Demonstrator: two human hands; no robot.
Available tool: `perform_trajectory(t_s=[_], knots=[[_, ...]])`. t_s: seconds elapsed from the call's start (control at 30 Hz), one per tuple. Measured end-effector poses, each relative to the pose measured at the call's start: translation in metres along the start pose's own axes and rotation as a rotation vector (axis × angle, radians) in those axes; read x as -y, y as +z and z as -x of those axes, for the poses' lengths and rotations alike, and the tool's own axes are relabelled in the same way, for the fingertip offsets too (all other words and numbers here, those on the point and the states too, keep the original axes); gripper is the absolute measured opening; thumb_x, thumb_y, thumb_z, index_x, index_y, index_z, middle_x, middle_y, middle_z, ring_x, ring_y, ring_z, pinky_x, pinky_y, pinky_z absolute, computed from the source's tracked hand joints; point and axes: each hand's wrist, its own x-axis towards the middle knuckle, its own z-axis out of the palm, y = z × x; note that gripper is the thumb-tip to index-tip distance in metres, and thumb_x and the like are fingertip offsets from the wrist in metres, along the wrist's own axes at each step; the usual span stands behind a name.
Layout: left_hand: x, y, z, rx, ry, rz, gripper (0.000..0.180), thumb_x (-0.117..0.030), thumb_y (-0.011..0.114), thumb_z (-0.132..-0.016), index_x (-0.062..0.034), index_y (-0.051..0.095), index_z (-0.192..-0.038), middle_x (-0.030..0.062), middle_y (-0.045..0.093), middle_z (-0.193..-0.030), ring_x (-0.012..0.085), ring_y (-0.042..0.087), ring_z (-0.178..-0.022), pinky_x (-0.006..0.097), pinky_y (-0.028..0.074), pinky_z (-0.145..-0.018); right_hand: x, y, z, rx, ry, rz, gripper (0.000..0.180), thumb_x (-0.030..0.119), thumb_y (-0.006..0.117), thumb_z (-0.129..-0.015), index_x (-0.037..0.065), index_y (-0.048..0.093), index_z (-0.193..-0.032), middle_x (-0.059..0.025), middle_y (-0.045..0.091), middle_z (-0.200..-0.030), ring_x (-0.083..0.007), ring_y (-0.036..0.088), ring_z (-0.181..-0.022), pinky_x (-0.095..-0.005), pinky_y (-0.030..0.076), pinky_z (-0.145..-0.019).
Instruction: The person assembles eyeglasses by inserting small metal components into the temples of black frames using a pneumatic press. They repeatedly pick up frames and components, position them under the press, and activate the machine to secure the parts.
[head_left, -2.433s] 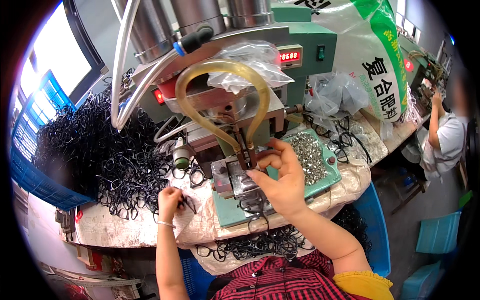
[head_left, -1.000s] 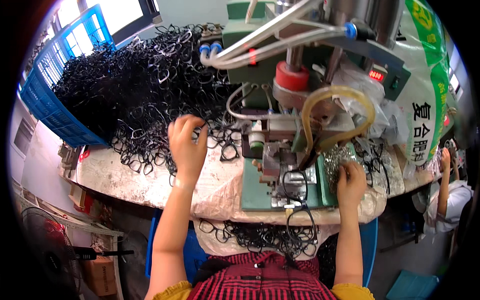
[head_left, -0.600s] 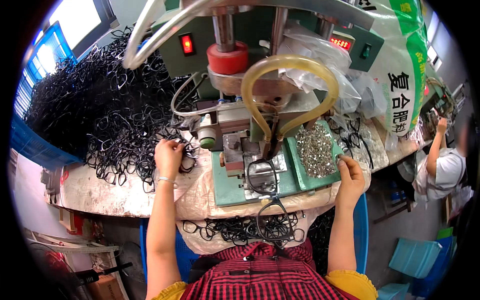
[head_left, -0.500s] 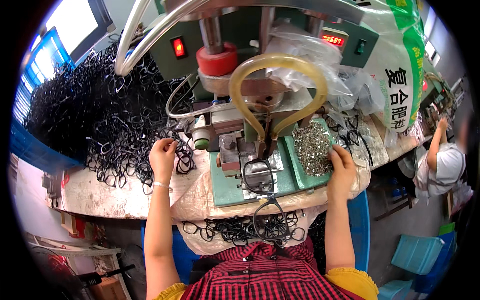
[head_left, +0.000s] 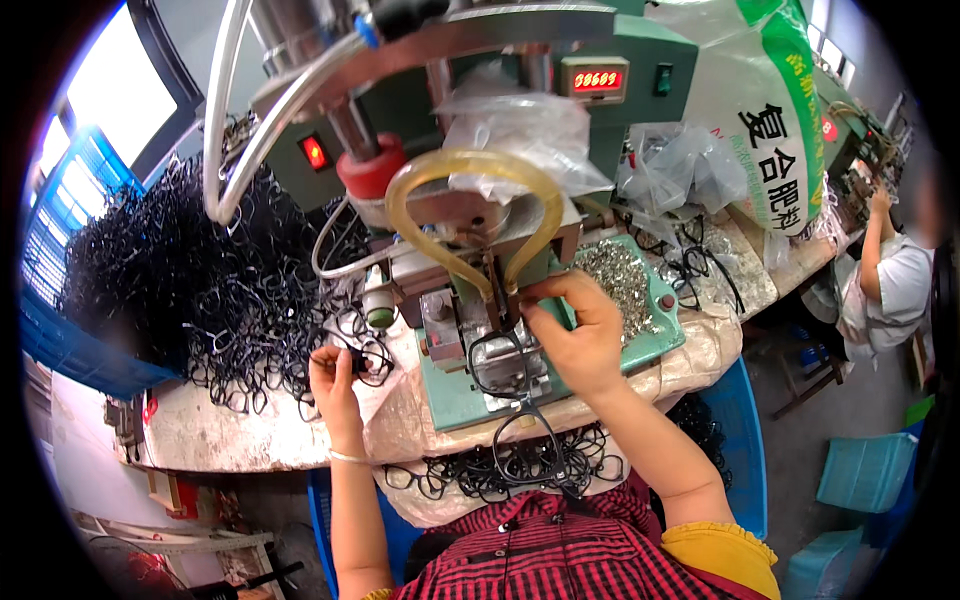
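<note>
Right hand [head_left: 578, 340] is reaching over the green base plate [head_left: 450, 395] of the bench machine [head_left: 470, 200], fingers pinched on the upper part of a black eyeglass frame [head_left: 495, 358] that is lying on the metal fixture [head_left: 500, 370] under the machine head. Thumb and forefinger are closing right at the foot of the yellow hose loop [head_left: 470, 215]; the hose and the head are crowding the hand from above and from the left, so the only open side is toward the person.

Left hand [head_left: 335, 378] is resting on the cloth-covered bench top [head_left: 240, 440], fingers curled around another black frame [head_left: 368, 358] at the near fringe of the big heap of black frames [head_left: 190, 270]. The heap is filling the whole left half of the bench, up to the blue crate [head_left: 60, 300] at the far left edge.

A tray of small silver parts [head_left: 620, 285] is sitting just right of the right hand, on the same green plate. Beyond it, clear plastic bags [head_left: 680, 165] and a white-and-green sack [head_left: 760, 110] are closing off the right rear.

More black frames [head_left: 520, 465] are hanging over the near bench edge, in front of the person's red checked shirt [head_left: 560, 550]. Another person [head_left: 890, 270] is working at the far right, well apart.
</note>
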Motion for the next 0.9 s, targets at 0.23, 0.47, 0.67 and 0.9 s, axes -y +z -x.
perform_trajectory(t_s=[0.23, 0.47, 0.67, 0.9], knots=[[-0.068, 0.06, 0.03, 0.045, 0.085, 0.324, 0.01, -0.014, 0.054, -0.103, -0.0057, 0.056, -0.107, 0.0099, 0.065, -0.098, 0.024, 0.067, -0.091, 0.035, 0.057, -0.078, 0.011, 0.012, 0.011, -0.069, 0.251, -0.351, 0.058, -0.001, 0.071, -0.08, -0.004, 0.046, -0.132, -0.0049, 0.064, -0.089, -0.0129, 0.061, -0.092, -0.0264, 0.044, -0.092], [-0.163, 0.117, 0.009, 0.377, 0.707, -0.05, 0.006, -0.002, 0.048, -0.099, 0.0012, 0.05, -0.103, 0.0214, 0.063, -0.101, 0.0257, 0.064, -0.088, 0.041, 0.058, -0.08, 0.046, 0.019, 0.011, -0.084, 0.425, -0.59, 0.064, -0.003, 0.071, -0.081, -0.005, 0.04, -0.137, -0.009, 0.068, -0.103, -0.0144, 0.061, -0.1, -0.0284, 0.045, -0.092], [-0.151, 0.122, 0.053, 0.634, 0.809, -0.471, 0.01, -0.002, 0.068, -0.084, -0.0099, 0.068, -0.078, 0.0094, 0.075, -0.094, 0.0218, 0.072, -0.081, 0.034, 0.054, -0.074, 0.016, -0.03, 0.005, 0.096, -0.003, 0.256, 0.025, 0.013, 0.071, -0.08, 0.006, 0.071, -0.104, -0.0146, 0.069, -0.11, -0.0318, 0.061, -0.115, -0.0422, 0.045, -0.102], [-0.136, 0.134, 0.049, 0.85, 1.003, -0.5, 0.025, -0.007, 0.076, -0.071, -0.0079, 0.074, -0.096, 0.0057, 0.073, -0.105, 0.0245, 0.067, -0.085, 0.041, 0.057, -0.085, -0.077, -0.079, 0.027, 0.001, 0.031, 0.822, 0.019, 0.017, 0.077, -0.074, 0.007, 0.073, -0.09, -0.0233, 0.06, -0.122, -0.0413, 0.052, -0.124, -0.0484, 0.042, -0.102]])
